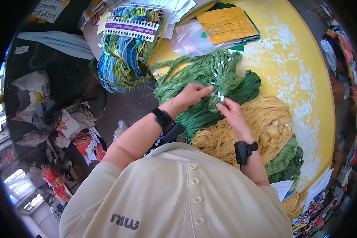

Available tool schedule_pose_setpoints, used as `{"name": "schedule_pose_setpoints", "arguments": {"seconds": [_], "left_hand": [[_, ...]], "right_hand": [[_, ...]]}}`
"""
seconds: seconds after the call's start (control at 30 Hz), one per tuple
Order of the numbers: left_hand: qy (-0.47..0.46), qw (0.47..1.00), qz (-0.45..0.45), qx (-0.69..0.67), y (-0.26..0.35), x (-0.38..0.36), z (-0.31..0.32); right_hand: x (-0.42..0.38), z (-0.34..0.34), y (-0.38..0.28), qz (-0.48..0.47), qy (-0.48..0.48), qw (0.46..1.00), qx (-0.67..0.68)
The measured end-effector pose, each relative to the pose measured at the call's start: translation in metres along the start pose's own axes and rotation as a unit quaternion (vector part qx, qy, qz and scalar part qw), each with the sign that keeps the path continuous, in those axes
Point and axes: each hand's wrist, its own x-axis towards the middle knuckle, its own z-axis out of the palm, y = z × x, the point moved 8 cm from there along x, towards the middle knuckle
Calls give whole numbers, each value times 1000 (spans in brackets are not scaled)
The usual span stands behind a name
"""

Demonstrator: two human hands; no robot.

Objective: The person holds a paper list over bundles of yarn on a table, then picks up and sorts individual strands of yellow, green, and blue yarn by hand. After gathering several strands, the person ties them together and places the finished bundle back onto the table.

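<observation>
A large heap of green thread skeins (182, 85) lies in front of me, with several small white tags (216, 74) along its gathered ends. My right hand (232, 112) pinches a looped end of a green thread skein (214, 102) beside a white tag. My left hand (195, 93) is closed over the same bundle, thumb and forefinger together close to a tag. What sits between those left fingertips is too small to make out. Tan thread skeins (261, 119) touch the green heap below my right hand.
The yellow worn tabletop (279, 59) curves away to the right. Multicoloured threads hang from a punched purple-and-white card (131, 29) at the back left. An orange-yellow board (227, 25) lies beside clear plastic. More green skeins (285, 164) rest near my right forearm. A fan (46, 115) stands left.
</observation>
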Motion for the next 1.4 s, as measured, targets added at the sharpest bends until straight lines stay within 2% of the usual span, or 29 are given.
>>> {"name": "schedule_pose_setpoints", "arguments": {"seconds": [0.13, 0.17, 0.2, 0.23, 0.3, 0.37, 0.4, 0.43, 0.47, 0.53, 0.57, 0.63, 0.77, 0.8, 0.87, 0.9, 0.97, 1.0, 1.03, 1.07, 1.1, 1.17, 1.2, 1.23, 1.27, 1.37, 1.4], "left_hand": [[-49, 999, 8, -20, 2, 7, 14], [-53, 994, -1, -96, 2, 10, 6], [-55, 984, -10, -171, 1, 12, -1], [-56, 984, -10, -170, 5, 9, -7], [-89, 968, -47, -228, 10, 3, -10], [-102, 965, -51, -234, 14, -1, -3], [-100, 971, -34, -213, 16, -1, 1], [-99, 977, -17, -191, 17, 1, 4], [-89, 979, 6, -181, 15, 4, 3], [-58, 982, 8, -178, 11, 5, -1], [-25, 985, 9, -173, 7, 5, -6], [-14, 983, 12, -185, 0, 6, -14], [6, 982, 39, -183, 5, 8, -30], [7, 982, 41, -183, 12, 8, -28], [65, 980, 166, -89, 48, -1, -27], [64, 980, 165, -91, 50, 2, -22], [1, 983, 182, -41, 62, 9, -5], [-24, 990, 140, 15, 55, 15, 0], [-24, 990, 141, 15, 53, 18, 3], [-9, 989, 139, 47, 50, 20, 4], [5, 987, 136, 81, 48, 19, 6], [-4, 988, 142, 67, 56, 7, 12], [-21, 990, 134, 23, 61, 1, 14], [-37, 991, 126, -21, 70, -8, 16], [-12, 984, 162, -70, 86, -18, 9], [-27, 951, 186, -246, 121, -49, -25], [-34, 940, 228, -253, 134, -68, -39]], "right_hand": [[1, -9, -13, -12, -4, 999, -46], [3, -19, -17, -24, 5, 997, -74], [7, -36, -21, -6, 31, 997, -72], [13, -54, -24, 18, 55, 995, -76], [31, -93, -41, -30, 133, 986, -92], [59, -122, -44, -37, 147, 980, -130], [59, -133, -67, -120, 267, 916, -274], [49, -133, -93, -195, 376, 810, -406], [53, -131, -98, -195, 378, 808, -408], [69, -113, -103, -171, 313, 869, -342], [74, -107, -99, -168, 311, 870, -342], [87, -57, -97, -294, 153, 813, -478], [93, -68, -69, -193, 155, 825, -508], [89, -66, -78, -230, 167, 836, -469], [74, -46, -102, -249, 144, 846, -449], [66, -34, -112, -269, 124, 854, -428], [61, -25, -115, -293, 110, 849, -425], [62, -27, -112, -296, 101, 855, -413], [64, -28, -109, -298, 93, 862, -400], [71, -46, -105, -278, 131, 846, -435], [80, -64, -94, -218, 177, 818, -502], [96, -81, -80, -122, 243, 779, -565], [106, -86, -73, -121, 247, 780, -561], [121, -89, -56, -84, 194, 791, -574], [133, -91, -37, -46, 142, 799, -582], [143, -108, -28, -74, 194, 801, -561], [137, -110, -40, -95, 229, 802, -543]]}}
